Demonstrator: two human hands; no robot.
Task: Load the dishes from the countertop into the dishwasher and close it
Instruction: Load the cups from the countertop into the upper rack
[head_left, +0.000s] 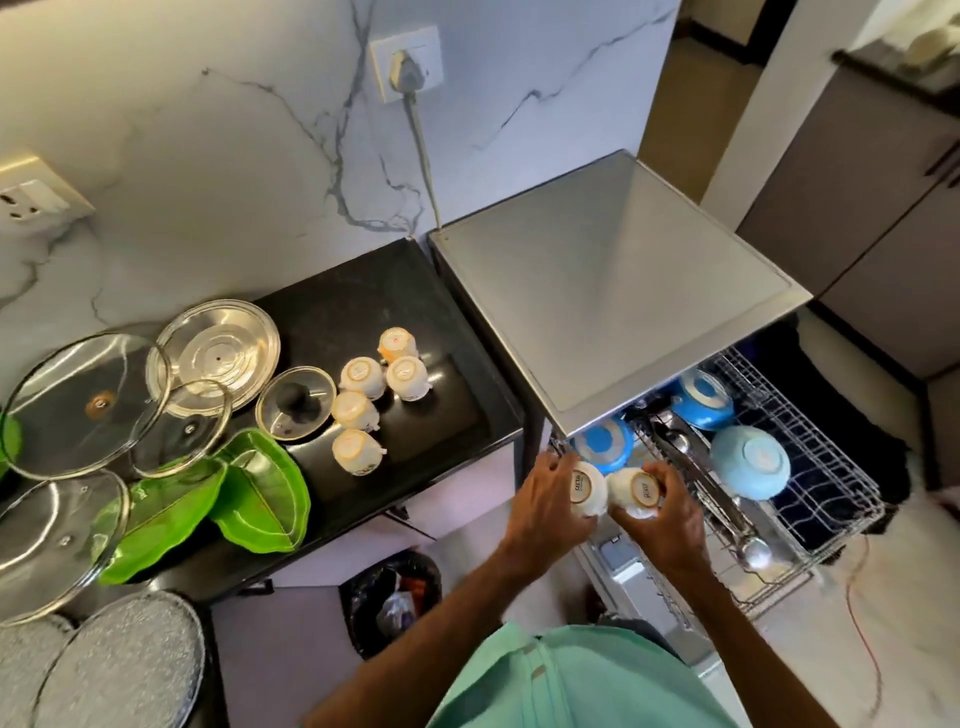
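Observation:
My left hand (543, 501) grips a white cup (588, 491), held upside down. My right hand (670, 512) grips a second white cup (635, 492) beside it. Both cups hover over the front left of the dishwasher's pulled-out wire rack (810, 457). The rack holds three blue bowls (750, 462), bottoms up, and a metal ladle (750, 548). Several more white cups (358, 451) stand upside down on the black countertop (363, 306). Glass lids (85, 402), green leaf-shaped plates (260, 499) and grey plates (124, 665) lie further left.
The steel top of the dishwasher (618, 291) stands right of the counter. A bin with a black bag (395, 603) sits on the floor below the counter. A plug and cable (410, 78) hang on the marble wall. An orange wire (857, 613) trails on the floor.

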